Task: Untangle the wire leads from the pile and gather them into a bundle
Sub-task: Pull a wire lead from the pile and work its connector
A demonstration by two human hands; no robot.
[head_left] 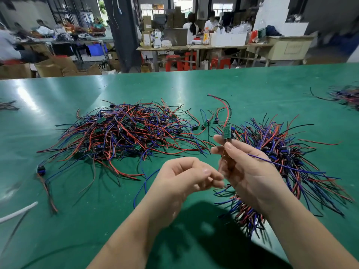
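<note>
R hand (250, 171) raised, pinching wire lead (226, 132); L hand (180, 177) fingers curled, grip unclear.

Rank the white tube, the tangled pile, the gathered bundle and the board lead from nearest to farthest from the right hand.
1. board lead, pinched in the right hand.
2. gathered bundle, just right of it.
3. tangled pile, to the left.
4. white tube, far left edge.
</note>
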